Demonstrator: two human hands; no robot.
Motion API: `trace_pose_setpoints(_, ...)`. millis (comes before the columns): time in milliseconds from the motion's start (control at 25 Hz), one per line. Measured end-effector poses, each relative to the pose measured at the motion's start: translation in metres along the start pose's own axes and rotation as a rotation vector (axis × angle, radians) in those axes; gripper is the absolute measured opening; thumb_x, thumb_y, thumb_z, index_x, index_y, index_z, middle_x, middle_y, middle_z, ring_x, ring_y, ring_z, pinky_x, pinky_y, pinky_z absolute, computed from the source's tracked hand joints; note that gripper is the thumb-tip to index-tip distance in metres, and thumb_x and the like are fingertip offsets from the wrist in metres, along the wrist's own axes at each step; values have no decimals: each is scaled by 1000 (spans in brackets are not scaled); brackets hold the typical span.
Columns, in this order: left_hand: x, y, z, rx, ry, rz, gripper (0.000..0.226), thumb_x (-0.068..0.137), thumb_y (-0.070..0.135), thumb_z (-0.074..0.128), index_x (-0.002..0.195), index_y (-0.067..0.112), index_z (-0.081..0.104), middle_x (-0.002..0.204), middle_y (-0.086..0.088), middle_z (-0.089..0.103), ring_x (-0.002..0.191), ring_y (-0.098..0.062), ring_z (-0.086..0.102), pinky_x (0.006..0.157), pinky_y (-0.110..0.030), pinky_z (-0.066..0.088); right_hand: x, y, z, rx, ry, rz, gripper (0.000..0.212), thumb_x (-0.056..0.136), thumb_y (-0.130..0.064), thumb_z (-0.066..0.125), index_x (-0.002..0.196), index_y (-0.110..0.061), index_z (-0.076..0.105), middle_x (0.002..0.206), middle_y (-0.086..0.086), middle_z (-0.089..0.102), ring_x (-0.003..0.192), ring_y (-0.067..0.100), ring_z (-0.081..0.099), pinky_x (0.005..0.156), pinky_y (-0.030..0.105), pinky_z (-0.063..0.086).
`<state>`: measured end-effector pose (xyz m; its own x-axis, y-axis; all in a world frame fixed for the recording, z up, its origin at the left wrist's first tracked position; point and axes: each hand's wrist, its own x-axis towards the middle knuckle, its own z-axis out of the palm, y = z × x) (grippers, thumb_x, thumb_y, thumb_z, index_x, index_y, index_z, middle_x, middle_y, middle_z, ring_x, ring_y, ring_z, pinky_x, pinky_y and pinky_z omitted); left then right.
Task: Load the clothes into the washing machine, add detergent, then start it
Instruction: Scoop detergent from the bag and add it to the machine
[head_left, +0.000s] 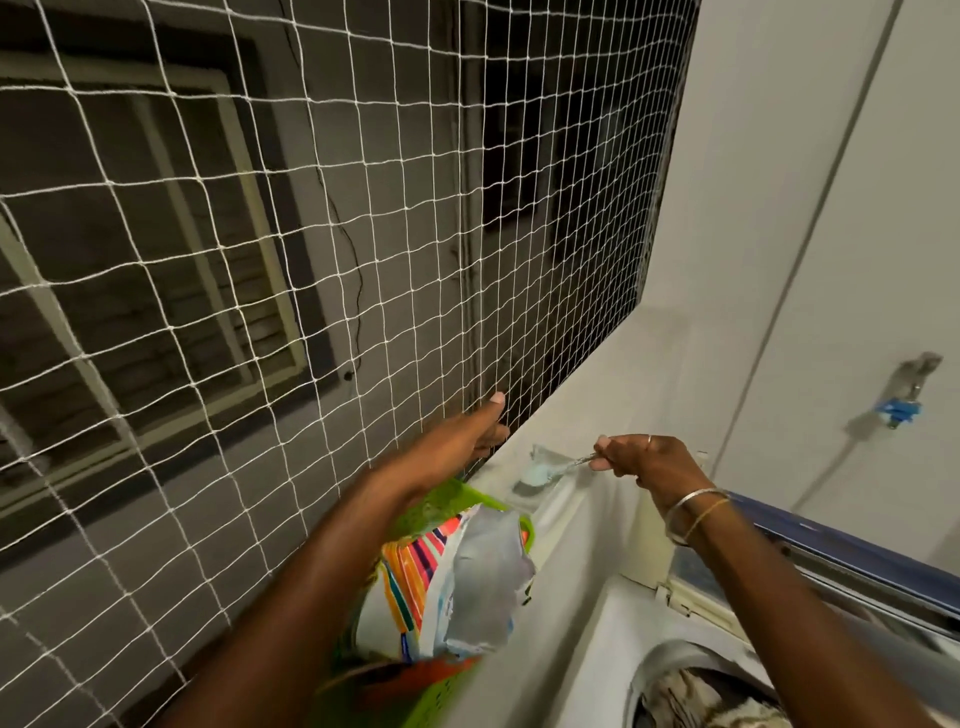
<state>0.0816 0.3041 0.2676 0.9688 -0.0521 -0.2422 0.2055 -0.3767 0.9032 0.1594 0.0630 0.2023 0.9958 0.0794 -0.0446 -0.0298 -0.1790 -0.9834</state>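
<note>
A green detergent bag (441, 571) with coloured stripes stands open below my left forearm, its silver lining showing. My left hand (480, 428) is beyond the bag at the foot of the net, fingers curled and thumb up; what it grips is hidden. My right hand (644, 462) pinches a metal spoon (563, 466) heaped with pale blue powder. The spoon sits over a clear plastic cup (537, 480) on the white ledge. At the bottom right is the washing machine (618, 623), with patterned clothes (711, 699) in its drum.
A white rope net (311, 234) covers the opening on the left, with a dark wall and window behind it. The machine's blue lid (841, 551) stands raised on the right. A tap with a blue fitting (901, 402) and a hose is on the white wall.
</note>
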Motion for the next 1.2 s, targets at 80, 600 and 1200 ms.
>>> trace_pose_setpoints(80,0,-4,0,-2,-31,-26,68,102,57,26,142,8,52,142,2,56,111,-4,57,84,-7,41,14,17,3,-81,-3,19,25,92,-21,67,88,1,77,85,14,75,71,18,56,65,25,46)
trace_pose_setpoints(600,-19,-9,-5,-13,-64,2,70,101,59,21,150,13,42,153,0,45,140,-15,44,103,-18,30,54,18,6,-338,-118,-207,28,91,-3,62,68,-17,68,69,2,68,67,13,57,69,24,46)
trace_pose_setpoints(1200,-55,-7,1,-126,17,32,68,99,60,27,140,14,55,142,4,57,103,5,59,88,-10,44,22,5,-12,-252,146,-424,14,93,-17,66,81,-20,74,71,-4,74,72,5,67,75,19,48)
